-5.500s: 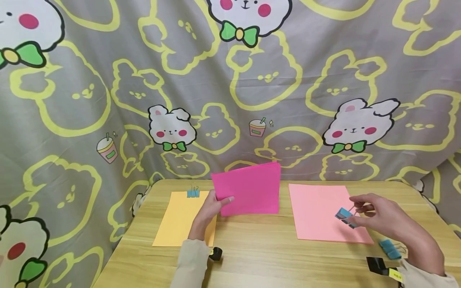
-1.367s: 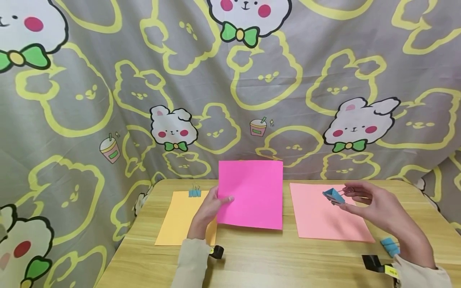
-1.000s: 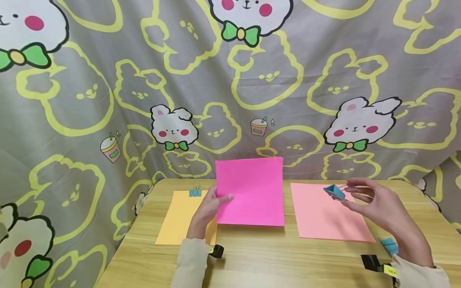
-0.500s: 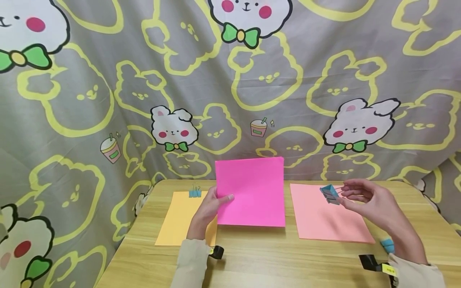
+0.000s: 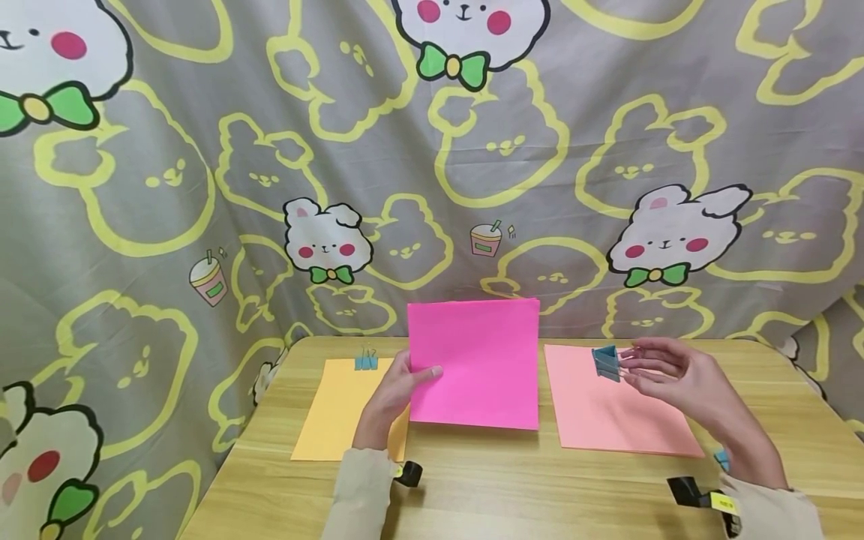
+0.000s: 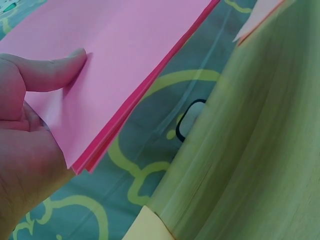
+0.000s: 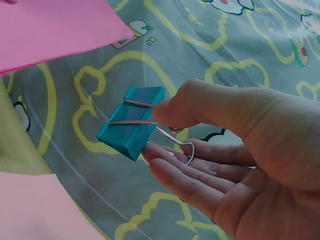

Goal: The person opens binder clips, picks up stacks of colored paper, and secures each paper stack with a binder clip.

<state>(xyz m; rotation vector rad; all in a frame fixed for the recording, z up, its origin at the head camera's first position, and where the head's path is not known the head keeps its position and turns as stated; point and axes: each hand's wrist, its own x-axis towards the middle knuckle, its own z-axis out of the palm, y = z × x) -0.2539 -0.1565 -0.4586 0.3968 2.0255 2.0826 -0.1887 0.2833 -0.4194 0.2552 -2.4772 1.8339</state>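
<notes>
My left hand (image 5: 394,390) grips the left edge of a stack of bright pink paper (image 5: 475,364), its thumb lying across the front sheet. The stack is held up off the table, and several sheet edges show in the left wrist view. To its right, my right hand (image 5: 688,382) holds a blue binder clip (image 5: 607,363) by its wire handles. In the right wrist view, the thumb lies on one handle of the clip (image 7: 132,120) and fingers are near the other. The clip is apart from the pink stack, above the light pink paper (image 5: 580,412).
Yellow paper (image 5: 334,412) lies at the left of the wooden table (image 5: 513,487), with a blue binder clip (image 5: 366,362) on its top edge. Another blue clip (image 5: 722,458) is partly hidden behind my right wrist. A patterned curtain (image 5: 540,277) hangs behind the table.
My right hand has moved left with the binder clip, closer to the pink stack, and the clip has turned. My left hand keeps its grip; the stack has turned to face the head camera more.
</notes>
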